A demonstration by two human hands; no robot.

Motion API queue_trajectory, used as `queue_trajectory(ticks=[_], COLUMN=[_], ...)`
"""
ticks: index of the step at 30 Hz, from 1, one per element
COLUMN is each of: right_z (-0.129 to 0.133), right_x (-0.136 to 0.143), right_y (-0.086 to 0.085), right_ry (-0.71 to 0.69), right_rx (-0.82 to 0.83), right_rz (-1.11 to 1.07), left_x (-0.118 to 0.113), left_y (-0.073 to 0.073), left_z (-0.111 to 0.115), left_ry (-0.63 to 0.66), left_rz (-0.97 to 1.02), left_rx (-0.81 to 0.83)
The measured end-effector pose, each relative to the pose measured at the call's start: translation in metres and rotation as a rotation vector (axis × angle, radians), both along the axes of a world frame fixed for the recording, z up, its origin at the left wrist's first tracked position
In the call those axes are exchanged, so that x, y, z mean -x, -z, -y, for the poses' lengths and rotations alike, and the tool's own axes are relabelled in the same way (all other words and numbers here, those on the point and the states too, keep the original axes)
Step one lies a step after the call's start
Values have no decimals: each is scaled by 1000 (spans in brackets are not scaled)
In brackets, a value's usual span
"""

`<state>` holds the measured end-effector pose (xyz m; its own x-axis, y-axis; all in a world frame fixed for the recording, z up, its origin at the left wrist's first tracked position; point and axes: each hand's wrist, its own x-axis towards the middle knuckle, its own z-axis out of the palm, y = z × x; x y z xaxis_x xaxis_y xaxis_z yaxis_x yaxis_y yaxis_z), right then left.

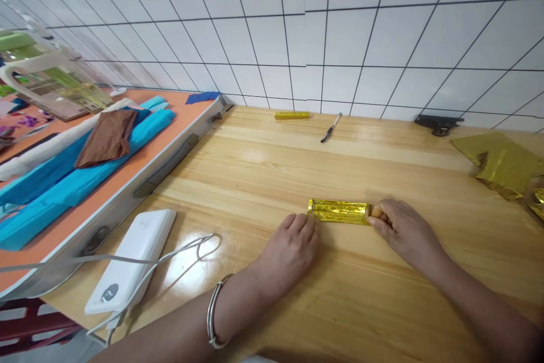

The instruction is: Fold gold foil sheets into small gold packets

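Note:
A narrow strip of shiny gold foil, apparently folded along its edges, lies flat on the wooden table. At its left end is my left hand, fingers curled down onto the foil's corner. My right hand pinches the strip's right end between thumb and fingers. Part of each end is hidden under the fingertips. Beyond, near the wall, rests a small gold foil bar, and to its right a pen with a dark tip.
Crumpled gold foil and a black clip-like object sit at the right. On the left are a white power bank with a cable, and an orange-topped table bearing blue rolls, brown material and a clear container.

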<state>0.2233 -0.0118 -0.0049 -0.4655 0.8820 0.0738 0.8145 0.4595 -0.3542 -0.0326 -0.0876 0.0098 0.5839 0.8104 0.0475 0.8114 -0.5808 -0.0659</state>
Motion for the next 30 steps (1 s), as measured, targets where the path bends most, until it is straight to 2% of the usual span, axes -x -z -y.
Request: queue_trajectory(ticks=[3,5,8,10,12,17,22,26,30], right_z=[4,10,24,33,40,41,39,46,51], right_x=[-1,2,12,21,30,47,52,41,15], right_y=[4,5,1,-3,-7,-10,-13,-14,-11], right_ry=[-10,-31,-193,-325,-368,-331,-308,-263,-189], right_rx=[-74,-183,-374,-427,-434,-393,-353,-354,-342], right_rz=[-1,60,261,365,423,499,514,521,512], left_x=[-1,0,1,1,0,-3,-5,-1,7], left_y=[3,5,6,5,3,-1,-7,-8,-1], left_z=[7,8,7,6,6,5,2,2,5], left_ry=[10,11,17,17,12,-19,-19,-31,-28], left_rz=[-62,-70,-81,-95,-99,-71,-72,-38,-7], left_rx=[-36,-42,-31,-19,-5,44,80,85,65])
